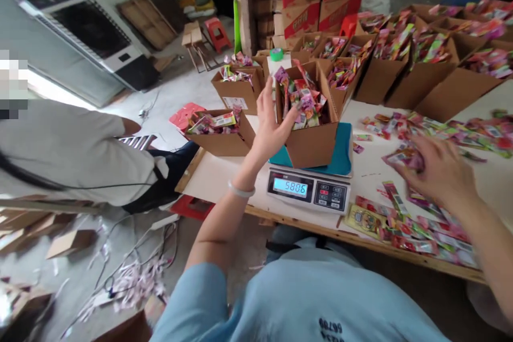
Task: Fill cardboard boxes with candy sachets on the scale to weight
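A cardboard box [312, 144] filled with small colourful snack packets [306, 99] stands on the blue-green pan of a digital scale [308, 189], whose lit display seems to read 5806. My left hand [272, 123] is at the left side of that box, its fingers spread and the thumb over the packets by the rim. Over the table at the right, my right hand [438, 171] is closed around a purplish snack packet [406, 157]; whether it grips more than one is hidden. Loose packets [417, 230] lie beneath it near the table's front edge.
Filled boxes [224, 131] stand left of the scale, and several more [385, 75] line the back right. Loose packets [460, 131] spread before them. Green tape [276, 54] sits behind the scale. A person in a pale shirt [72, 155] is at the left.
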Tool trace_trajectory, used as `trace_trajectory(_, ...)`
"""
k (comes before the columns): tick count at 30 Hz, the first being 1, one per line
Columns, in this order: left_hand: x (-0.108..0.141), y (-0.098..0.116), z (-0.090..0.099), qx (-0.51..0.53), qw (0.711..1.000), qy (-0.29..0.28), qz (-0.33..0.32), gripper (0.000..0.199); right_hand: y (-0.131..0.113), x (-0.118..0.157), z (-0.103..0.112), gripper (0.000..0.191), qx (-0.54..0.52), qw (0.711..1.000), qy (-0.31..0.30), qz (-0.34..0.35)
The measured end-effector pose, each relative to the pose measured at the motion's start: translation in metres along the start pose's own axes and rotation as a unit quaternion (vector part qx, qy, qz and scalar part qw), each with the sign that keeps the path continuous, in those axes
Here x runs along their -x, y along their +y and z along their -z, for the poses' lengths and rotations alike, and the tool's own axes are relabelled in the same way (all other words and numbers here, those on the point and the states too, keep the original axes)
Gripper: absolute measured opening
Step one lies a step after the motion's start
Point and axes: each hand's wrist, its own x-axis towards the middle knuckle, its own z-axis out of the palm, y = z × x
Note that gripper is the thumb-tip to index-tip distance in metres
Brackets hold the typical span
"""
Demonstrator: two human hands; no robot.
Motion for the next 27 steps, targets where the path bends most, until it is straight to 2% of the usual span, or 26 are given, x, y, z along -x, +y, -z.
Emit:
trace_trajectory(2,0.003,0.004,-0.005,-0.014,1.0,-0.019,0.0,0.084,0.045,0.071,-0.023,0.085,0.013,0.997,-0.067,-0.048)
trace_trajectory(4,0.008,0.008,-0.005,-0.02,1.0,-0.018,0.003,0.08,0.084,0.134,-0.046,0.08,0.019,0.988,-0.136,-0.075)
trace_trajectory(6,0.012,0.012,-0.001,-0.021,1.0,-0.006,0.003,0.077,0.118,0.172,-0.065,0.074,0.039,0.981,-0.157,-0.106)
trace_trajectory(7,0.014,0.014,0.001,-0.021,1.0,0.001,0.003,0.076,0.132,0.18,-0.072,0.071,0.051,0.978,-0.165,-0.119)
trace_trajectory(9,0.016,0.017,0.004,-0.025,1.0,0.012,0.003,0.076,0.154,0.176,-0.081,0.068,0.061,0.972,-0.177,-0.14)
trace_trajectory(11,0.019,0.017,0.006,-0.031,0.999,0.018,0.005,0.075,0.166,0.156,-0.085,0.065,0.053,0.969,-0.173,-0.168)
trace_trajectory(15,0.026,0.012,0.009,-0.024,0.999,0.021,0.011,0.07,0.168,0.119,-0.084,0.063,0.09,0.959,-0.075,-0.258)
trace_trajectory(17,0.029,0.01,0.01,-0.015,1.0,0.02,0.016,0.068,0.164,0.11,-0.082,0.06,0.114,0.958,-0.069,-0.255)
trace_trajectory(20,0.031,0.012,0.014,-0.008,1.0,0.013,0.022,0.069,0.16,0.102,-0.08,0.051,0.127,0.964,-0.113,-0.206)
trace_trajectory(23,0.033,0.015,0.016,-0.003,1.0,-0.007,0.012,0.074,0.158,0.091,-0.076,0.043,0.12,0.964,-0.139,-0.193)
trace_trajectory(25,0.036,0.015,0.015,-0.013,0.999,-0.038,-0.014,0.079,0.159,0.077,-0.072,0.043,0.107,0.963,-0.133,-0.206)
trace_trajectory(27,0.039,0.012,0.009,-0.033,0.997,-0.058,-0.049,0.074,0.162,0.056,-0.066,0.047,0.109,0.962,-0.101,-0.23)
